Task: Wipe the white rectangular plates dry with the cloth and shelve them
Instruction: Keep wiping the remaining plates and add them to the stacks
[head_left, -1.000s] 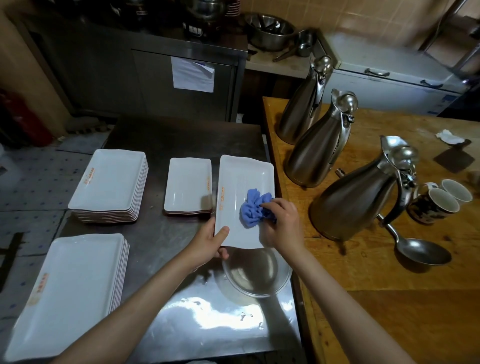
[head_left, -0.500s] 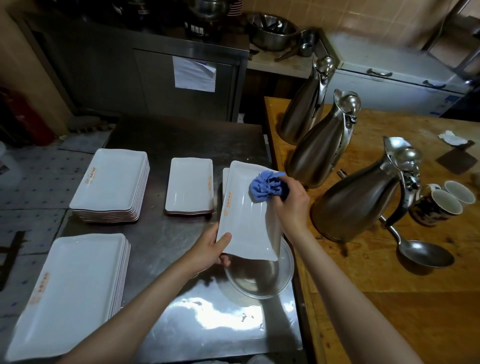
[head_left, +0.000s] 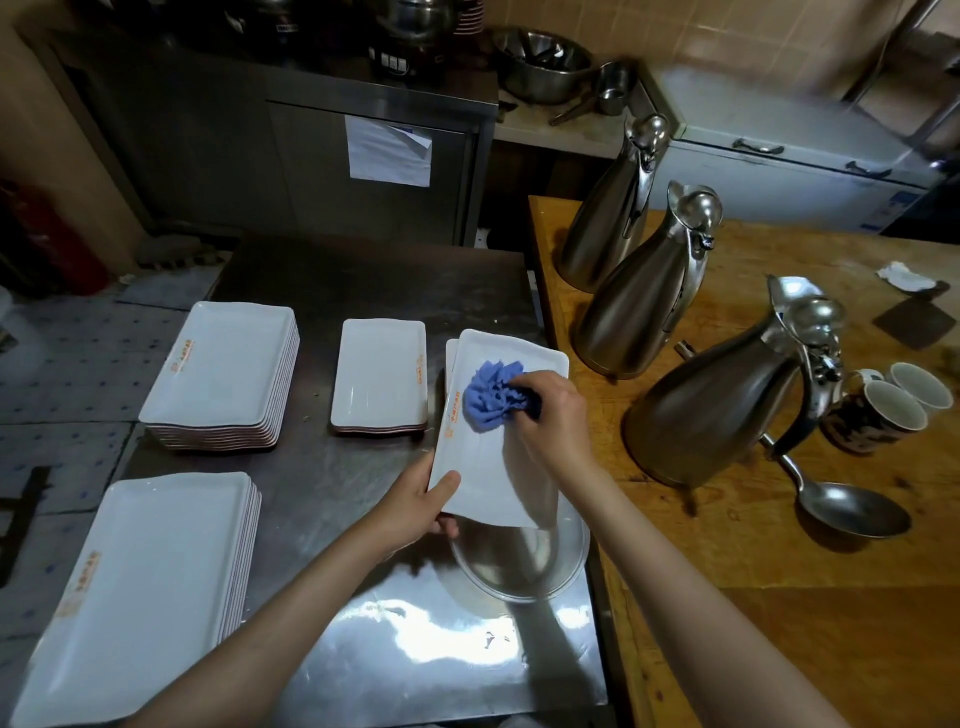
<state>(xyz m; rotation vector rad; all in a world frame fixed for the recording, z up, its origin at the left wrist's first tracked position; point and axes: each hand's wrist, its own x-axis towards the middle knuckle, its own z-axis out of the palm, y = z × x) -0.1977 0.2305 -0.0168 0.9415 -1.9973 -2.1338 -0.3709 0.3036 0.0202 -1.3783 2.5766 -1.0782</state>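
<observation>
- White rectangular plate (head_left: 483, 467), glossy, tilted above round steel dish (head_left: 519, 566); left hand (head_left: 415, 506) pinches its near corner.
- Right hand (head_left: 553, 415) grips bunched blue cloth (head_left: 488, 397) against plate.
- Orange rim print, unreadable.

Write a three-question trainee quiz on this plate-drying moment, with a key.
1. True or false: the right hand presses the blue cloth on the held plate.
2. Which hand grips that plate's near corner?
3. How many steel jugs stand on the wooden table: A two, B three, C four?

Key: 1 true. 2 the left hand. 3 B.
</observation>
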